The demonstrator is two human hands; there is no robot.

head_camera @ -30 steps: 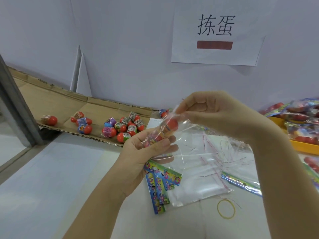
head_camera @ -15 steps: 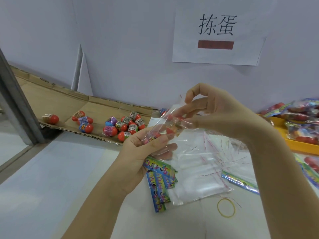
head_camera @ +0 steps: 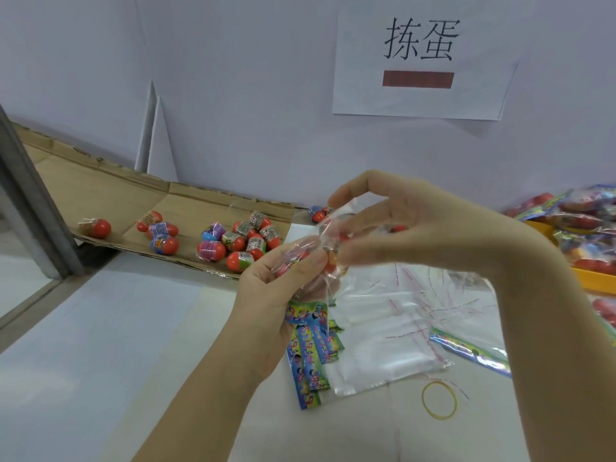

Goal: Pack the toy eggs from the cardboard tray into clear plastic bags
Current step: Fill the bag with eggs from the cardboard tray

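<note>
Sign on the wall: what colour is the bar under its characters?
Dark reddish brown; the bar shows best in the head view.

The right hand (head_camera: 420, 228) has raised its index finger, loosening its grip on the clear bag (head_camera: 328, 233).

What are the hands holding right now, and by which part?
Both hold one clear plastic bag with toy eggs inside: the left hand grips its lower, filled end, the right hand pinches its upper end.

It looked like a small packing room. A paper sign (head_camera: 420, 61) hung on the plain wall (head_camera: 250, 95). Toy eggs (head_camera: 233, 240) lay on a cardboard tray (head_camera: 133, 201). Clear plastic bags (head_camera: 383, 345) were piled on the white table (head_camera: 100, 361), and filled bags (head_camera: 586, 221) sat in a yellow bin (head_camera: 596, 278).
</note>
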